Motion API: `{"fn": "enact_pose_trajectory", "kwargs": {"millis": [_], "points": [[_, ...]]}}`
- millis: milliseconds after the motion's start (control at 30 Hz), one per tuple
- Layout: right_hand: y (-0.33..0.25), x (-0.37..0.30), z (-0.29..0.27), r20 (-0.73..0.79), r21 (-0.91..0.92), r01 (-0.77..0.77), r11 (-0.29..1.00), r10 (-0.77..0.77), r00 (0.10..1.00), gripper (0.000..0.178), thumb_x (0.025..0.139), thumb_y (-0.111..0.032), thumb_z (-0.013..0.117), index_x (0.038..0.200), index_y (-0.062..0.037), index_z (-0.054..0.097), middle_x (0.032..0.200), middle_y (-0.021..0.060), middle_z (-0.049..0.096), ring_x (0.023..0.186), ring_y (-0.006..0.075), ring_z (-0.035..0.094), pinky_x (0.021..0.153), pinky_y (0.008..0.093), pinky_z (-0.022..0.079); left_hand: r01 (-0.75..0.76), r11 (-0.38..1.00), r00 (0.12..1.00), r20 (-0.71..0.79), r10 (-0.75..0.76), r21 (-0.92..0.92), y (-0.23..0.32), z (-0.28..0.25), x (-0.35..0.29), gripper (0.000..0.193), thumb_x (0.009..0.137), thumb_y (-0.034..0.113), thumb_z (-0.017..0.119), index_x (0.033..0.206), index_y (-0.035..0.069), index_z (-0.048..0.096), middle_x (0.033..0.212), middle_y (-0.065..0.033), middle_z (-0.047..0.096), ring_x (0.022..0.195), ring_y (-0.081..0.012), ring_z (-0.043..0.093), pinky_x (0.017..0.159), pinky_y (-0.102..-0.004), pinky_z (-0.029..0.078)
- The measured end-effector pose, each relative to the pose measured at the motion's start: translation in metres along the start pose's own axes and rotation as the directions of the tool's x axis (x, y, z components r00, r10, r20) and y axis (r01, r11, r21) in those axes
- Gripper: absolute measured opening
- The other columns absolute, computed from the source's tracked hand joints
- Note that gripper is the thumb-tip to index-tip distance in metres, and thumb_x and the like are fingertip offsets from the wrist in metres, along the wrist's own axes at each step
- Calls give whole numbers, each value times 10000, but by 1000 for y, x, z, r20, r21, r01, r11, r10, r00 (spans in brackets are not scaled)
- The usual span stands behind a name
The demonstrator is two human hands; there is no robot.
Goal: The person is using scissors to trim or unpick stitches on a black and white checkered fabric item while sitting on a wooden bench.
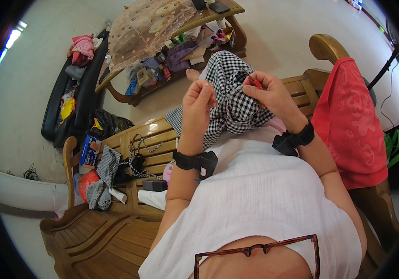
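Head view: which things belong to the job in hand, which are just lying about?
Job, likely:
black-and-white checked cloth
small red-and-black object in the right hand

Apparently lying about:
embossed red cloth
black rectangular box on the slatted wooden bench
crumpled black plastic bag

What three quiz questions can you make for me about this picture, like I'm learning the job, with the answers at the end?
1. Pick one: what pattern does the bunched cloth on the person's lap have?
a) wavy stripes
b) little checks
c) big stars

2. True or false: a red cloth hangs at the person's right side.

3. Fill in the gap: the small red thing is held in the person's ___ hand.

Key:
1. b, little checks in black and white.
2. True.
3. Right: the fingers of the right hand hold it.
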State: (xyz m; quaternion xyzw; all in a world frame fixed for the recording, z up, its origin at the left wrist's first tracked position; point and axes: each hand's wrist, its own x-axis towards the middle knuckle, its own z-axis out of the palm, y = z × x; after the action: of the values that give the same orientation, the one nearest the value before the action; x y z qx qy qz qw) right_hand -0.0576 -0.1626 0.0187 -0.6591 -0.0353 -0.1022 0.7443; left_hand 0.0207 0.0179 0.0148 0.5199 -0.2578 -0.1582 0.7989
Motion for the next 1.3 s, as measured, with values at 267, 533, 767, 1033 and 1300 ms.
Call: {"fn": "enact_pose_trajectory", "kwargs": {"millis": [267, 533, 767, 1033, 1300], "points": [[0, 0, 5, 1, -85, 47, 995, -47, 999, 155, 777, -146, 654, 830, -21, 581, 712, -44, 532, 679, 24, 449, 602, 170, 379, -106, 882, 988, 146, 43, 459, 0, 16, -5, 58, 853, 111, 541, 868, 58, 525, 696, 43, 485, 591, -26, 422, 530, -161, 347], [-1, -2, 2, -14, -75, 36, 997, -37, 999, 170, 766, -141, 663, 835, -15, 572, 703, -40, 523, 653, 23, 429, 581, 174, 375, -6, 973, 999, 33, -2, 229, 7, 4, 1, 69, 867, 115, 526, 859, 47, 520, 711, 25, 498, 608, -32, 439, 547, -157, 352], [3, -3, 7, -12, -126, 192, 973, -195, 981, 169, 761, -136, 669, 829, -21, 565, 701, -41, 516, 645, 19, 424, 574, 172, 374, -52, 935, 998, 61, 33, 350, 2, 23, -1, 75, 857, 108, 542, 855, 35, 525, 717, 52, 483, 610, -10, 411, 536, -148, 339], [5, -1, 1, -27, -202, 147, 968, -155, 987, 160, 770, -140, 655, 814, -18, 561, 693, -43, 506, 638, 27, 423, 572, 188, 378, -30, 939, 999, 21, 24, 343, 5, 23, -3, 37, 845, 78, 543, 845, 43, 532, 700, 24, 493, 598, -38, 440, 529, -163, 352], [-1, -2, -1, -18, -97, 35, 995, -36, 999, 158, 770, -160, 658, 779, -31, 568, 678, -59, 499, 627, 19, 408, 557, 179, 356, -195, 680, 962, 1, 274, 707, 3, 14, -1, 99, 750, 7, 597, 823, 0, 531, 725, -93, 536, 616, -174, 527, 560, -260, 421]]}}
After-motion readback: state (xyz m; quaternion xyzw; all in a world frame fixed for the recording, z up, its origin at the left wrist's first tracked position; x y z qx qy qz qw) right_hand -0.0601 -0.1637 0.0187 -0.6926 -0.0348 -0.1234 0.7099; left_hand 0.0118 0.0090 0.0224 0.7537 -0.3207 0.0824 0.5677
